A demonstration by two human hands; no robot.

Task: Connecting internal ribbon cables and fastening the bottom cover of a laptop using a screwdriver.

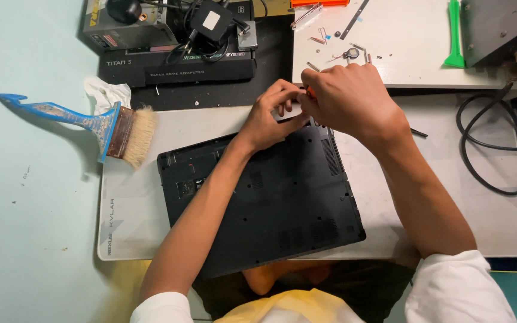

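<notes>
Hands (324,104) work a black laptop's (258,203) upturned base, apparently screwing.

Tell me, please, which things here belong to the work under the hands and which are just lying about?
In use:
black laptop, underside up
left hand and right hand, at its far edge
small orange-tipped tool, mostly hidden

Lying about:
blue-handled brush
green pry tool
loose screws
black cable

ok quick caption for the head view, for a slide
Both hands, left hand and right hand, meet at the far edge of an upturned black laptop on a grey mat.
</notes>
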